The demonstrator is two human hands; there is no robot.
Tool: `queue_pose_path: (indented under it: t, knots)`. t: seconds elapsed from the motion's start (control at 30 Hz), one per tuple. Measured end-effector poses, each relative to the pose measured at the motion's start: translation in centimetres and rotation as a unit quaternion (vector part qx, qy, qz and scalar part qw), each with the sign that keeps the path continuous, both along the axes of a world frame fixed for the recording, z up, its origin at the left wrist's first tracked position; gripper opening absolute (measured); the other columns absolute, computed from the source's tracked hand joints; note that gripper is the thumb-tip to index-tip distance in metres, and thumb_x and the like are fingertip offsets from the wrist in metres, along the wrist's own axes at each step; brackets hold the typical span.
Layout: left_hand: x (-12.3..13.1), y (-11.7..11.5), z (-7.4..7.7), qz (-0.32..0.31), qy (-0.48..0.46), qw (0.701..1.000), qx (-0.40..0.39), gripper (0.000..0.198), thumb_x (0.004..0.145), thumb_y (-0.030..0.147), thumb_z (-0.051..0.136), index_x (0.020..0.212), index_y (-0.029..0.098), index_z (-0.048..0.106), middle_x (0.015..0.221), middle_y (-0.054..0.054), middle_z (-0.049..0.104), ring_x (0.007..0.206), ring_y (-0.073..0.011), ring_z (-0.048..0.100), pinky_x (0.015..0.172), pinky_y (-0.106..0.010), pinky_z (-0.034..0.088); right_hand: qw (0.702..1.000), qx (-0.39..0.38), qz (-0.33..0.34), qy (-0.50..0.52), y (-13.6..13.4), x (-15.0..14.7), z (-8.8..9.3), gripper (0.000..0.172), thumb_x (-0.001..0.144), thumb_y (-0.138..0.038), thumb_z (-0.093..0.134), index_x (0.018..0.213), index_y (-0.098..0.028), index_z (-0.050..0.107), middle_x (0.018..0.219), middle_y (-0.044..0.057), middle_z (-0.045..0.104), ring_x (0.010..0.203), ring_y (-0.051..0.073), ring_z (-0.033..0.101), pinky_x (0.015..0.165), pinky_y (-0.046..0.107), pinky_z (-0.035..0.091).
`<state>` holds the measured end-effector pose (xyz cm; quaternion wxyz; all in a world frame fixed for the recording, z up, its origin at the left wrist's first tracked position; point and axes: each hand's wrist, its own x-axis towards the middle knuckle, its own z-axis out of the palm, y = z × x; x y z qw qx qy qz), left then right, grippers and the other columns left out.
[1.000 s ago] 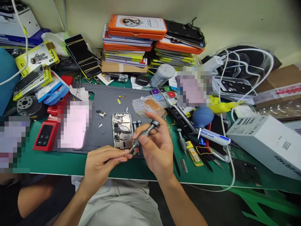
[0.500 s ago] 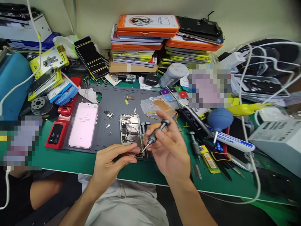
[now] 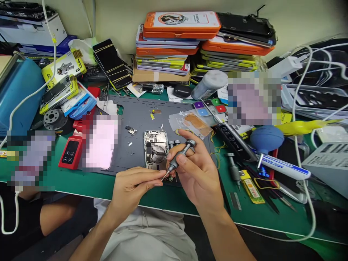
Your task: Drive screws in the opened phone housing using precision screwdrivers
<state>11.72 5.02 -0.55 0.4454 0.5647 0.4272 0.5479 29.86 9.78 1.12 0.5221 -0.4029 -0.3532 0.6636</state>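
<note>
My right hand holds a grey precision screwdriver, its thin shaft slanting down to the left. My left hand has thumb and forefinger pinched together at the screwdriver's tip; anything between them is too small to make out. Just beyond both hands lies an opened phone with its inner parts bare. Its lower end is partly hidden by my fingers. More grey screwdrivers stand beside the phone's right edge, partly behind my right hand. The phone rests on a dark grey work mat.
Small parts lie on the mat left of the phone. A red device sits further left. To the right are another screwdriver, a black pen-like tool and a blue air blower. Orange boxes are stacked behind.
The view has shifted slightly, so most things appear further right. My left fingertips have closed together at the screwdriver's tip, which now points to them rather than to the phone's lower end.
</note>
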Motion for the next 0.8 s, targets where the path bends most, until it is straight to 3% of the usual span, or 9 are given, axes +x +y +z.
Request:
queue_pose_path:
  t: [0.43,0.8]
  knots:
    - [-0.01,0.07,0.14,0.007,0.012,1.0,-0.012,0.02,0.103,0.032,0.082,0.121,0.037,0.088,0.103,0.001,0.09,0.089,-0.0142,0.087,0.083,-0.019,0.069,0.999,0.011,-0.015,-0.045,-0.18,-0.15,0.43,0.061,0.093,-0.043,0.089,0.144,-0.032,0.059,0.089,-0.001,0.072,0.073,0.016,0.067,0.059,0.027,0.061]
    - [-0.03,0.06,0.27,0.015,0.025,0.999,-0.013,0.017,0.104,0.036,0.082,0.119,0.034,0.09,0.097,-0.002,0.09,0.083,-0.0188,0.087,0.078,-0.027,0.072,0.999,0.024,-0.003,-0.045,-0.2,0.08,0.0,0.057,0.097,-0.042,0.085,0.147,-0.034,0.057,0.091,-0.001,0.071,0.072,0.017,0.067,0.06,0.03,0.064]
